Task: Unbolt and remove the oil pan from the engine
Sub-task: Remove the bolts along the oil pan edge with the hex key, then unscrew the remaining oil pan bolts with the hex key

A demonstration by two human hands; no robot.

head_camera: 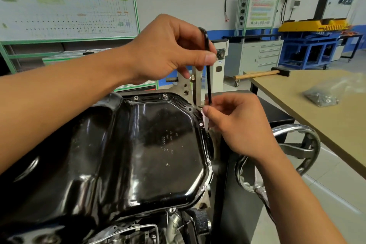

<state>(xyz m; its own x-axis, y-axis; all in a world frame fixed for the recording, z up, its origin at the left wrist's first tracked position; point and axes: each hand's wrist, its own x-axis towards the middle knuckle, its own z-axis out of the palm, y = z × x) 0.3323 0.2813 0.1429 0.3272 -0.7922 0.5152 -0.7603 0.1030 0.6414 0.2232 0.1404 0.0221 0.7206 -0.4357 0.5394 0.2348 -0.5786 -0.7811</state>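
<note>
Two pinches on hex key [209,81]: left hand [168,49] high, right hand [237,123] low (tip hidden)

A hammer [259,74] and a plastic bag [324,96] lie well apart on the table [287,89].

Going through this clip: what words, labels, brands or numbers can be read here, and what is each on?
On the oil pan: a stamped four-ring emblem and rows of small characters, too blurred to read.
On the wall chart: coloured boxes and lines of print, too blurred to read.
On the green-framed panel: coloured rows of print, too small to read.
Nothing can be quoted.
</note>
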